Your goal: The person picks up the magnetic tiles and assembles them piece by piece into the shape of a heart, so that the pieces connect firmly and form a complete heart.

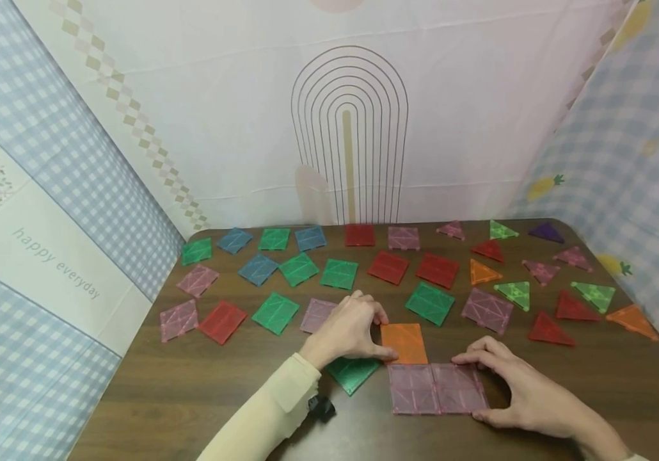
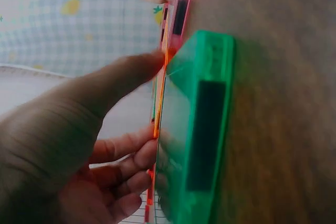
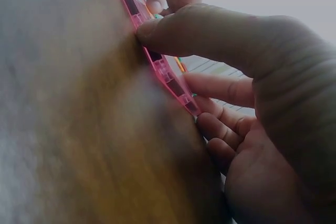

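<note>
Two translucent pink square magnetic tiles (image 1: 438, 388) lie flat side by side on the table, edge against edge. Directly above the left one, an orange square magnetic tile (image 1: 404, 344) meets its far edge. My left hand (image 1: 352, 330) pinches the orange tile at its left side, thumb near the lower corner and fingers at the upper one. The right hand (image 1: 522, 389) spans the right pink tile, with its thumb at the near corner and fingers at the far corner. Under the left wrist sits a green square tile (image 1: 354, 374), partly covered; it looms large in the left wrist view.
Around the hands, several square tiles in green, blue, red and pink spread over the brown table (image 1: 151, 397). Triangular tiles, such as a red one (image 1: 551, 330), are scattered at the right. A pink square (image 1: 316, 315) is partly behind the left hand. Cloth curtains stand behind.
</note>
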`<state>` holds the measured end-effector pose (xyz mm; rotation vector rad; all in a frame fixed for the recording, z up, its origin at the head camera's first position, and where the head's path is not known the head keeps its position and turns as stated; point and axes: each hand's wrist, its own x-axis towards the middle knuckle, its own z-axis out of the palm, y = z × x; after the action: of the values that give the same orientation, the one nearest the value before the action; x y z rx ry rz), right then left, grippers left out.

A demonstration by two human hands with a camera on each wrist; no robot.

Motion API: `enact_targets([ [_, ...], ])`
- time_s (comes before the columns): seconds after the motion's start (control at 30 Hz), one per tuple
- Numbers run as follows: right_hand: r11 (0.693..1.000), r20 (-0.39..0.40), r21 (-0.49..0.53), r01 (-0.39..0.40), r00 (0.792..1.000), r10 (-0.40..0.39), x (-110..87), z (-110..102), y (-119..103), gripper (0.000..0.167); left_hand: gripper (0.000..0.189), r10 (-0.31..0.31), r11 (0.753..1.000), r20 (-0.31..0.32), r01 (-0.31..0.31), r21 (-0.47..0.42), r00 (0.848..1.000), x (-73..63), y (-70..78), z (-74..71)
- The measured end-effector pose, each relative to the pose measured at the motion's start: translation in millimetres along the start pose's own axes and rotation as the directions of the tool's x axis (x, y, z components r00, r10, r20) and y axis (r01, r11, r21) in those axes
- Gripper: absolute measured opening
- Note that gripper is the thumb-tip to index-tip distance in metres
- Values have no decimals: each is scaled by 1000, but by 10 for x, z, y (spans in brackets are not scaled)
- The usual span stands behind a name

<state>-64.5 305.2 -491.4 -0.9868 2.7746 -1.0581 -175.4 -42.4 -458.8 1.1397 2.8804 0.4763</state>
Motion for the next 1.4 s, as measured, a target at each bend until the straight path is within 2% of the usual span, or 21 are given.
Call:
enact_targets([
  [0.17,1000,2,-3,1,1000,-1,23,1,3,74,55,21,1000,8,-21,15,1000,-7,-4,12],
  [0.47,999,17,32,3,1000,-4,32,40,-10,71,81,18,999,74,-14,-49,997,-159,-122,-55],
  [0.57,999,14,34,-2,1000,2,22,38,-15,71,82,28,998,86,-23,-60,996,-192,-132,-44],
  [0.77,999,7,28,-23,1000,23,10,41,-7,71,67,51,997,51,-48,-54,997,-173,-110,-28],
  [0.87,1000,4,16,-8,1000,8,6,34,-8,72,64,54,997,47,-51,-53,997,-154,-98,-30],
  [1.03,1000,1,-4,7,1000,-7,9,23,-20,73,67,57,996,53,-53,-70,997,-128,-100,-28],
  [1.2,1000,3,10,-7,1000,7,13,20,-33,75,81,26,996,91,-18,-89,996,-131,-96,-26],
  [1.3,998,-48,59,-7,999,10,21,-17,-10,81,89,15,998,87,-10,-62,996,-138,-75,1],
  [1.37,995,-140,98,-33,989,46,34,-71,19,84,91,17,999,72,-14,-40,997,-140,-57,18],
  [1.4,993,-196,106,-54,978,74,40,-110,38,85,92,20,999,65,-19,-26,998,-139,-53,31],
])
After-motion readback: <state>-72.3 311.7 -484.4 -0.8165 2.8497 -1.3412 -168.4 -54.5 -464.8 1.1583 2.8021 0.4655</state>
